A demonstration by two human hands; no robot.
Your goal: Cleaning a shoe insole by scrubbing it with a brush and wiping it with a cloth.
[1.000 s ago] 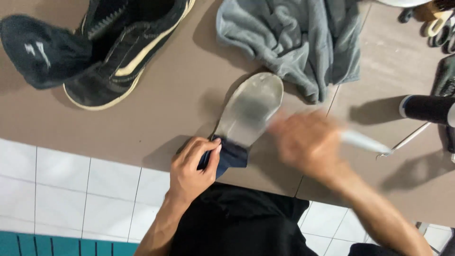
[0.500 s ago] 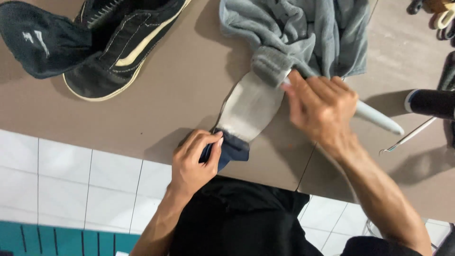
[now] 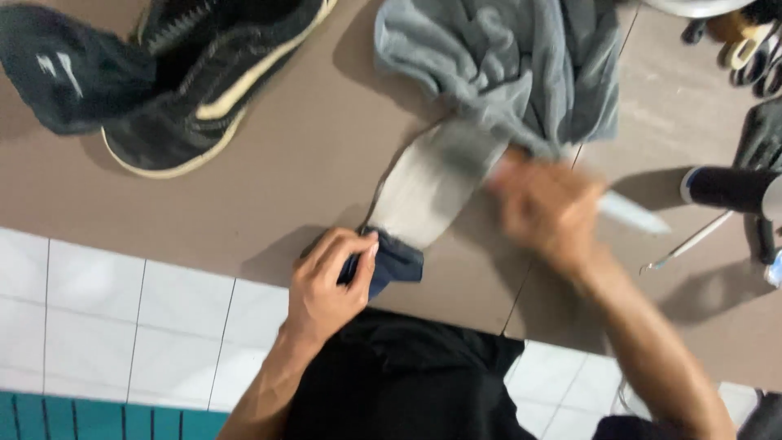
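A pale grey shoe insole (image 3: 423, 191) with a dark blue heel end lies on the brown counter (image 3: 301, 155). My left hand (image 3: 330, 281) pinches the blue heel end at the counter's near edge. My right hand (image 3: 546, 208), blurred with motion, grips a white-handled brush (image 3: 631, 213) over the insole's toe end, just below a crumpled grey towel (image 3: 513, 65).
A black sneaker with a cream stripe (image 3: 204, 90) and a black sock-like piece (image 3: 57, 69) lie at the far left. A dark cylinder (image 3: 725, 189), a thin metal tool (image 3: 688, 243) and dark items (image 3: 753, 41) lie at the right. White tiles (image 3: 122, 318) front the counter.
My right hand has swept back down from the towel's edge along the insole with the brush. My left hand still holds the heel end in place.
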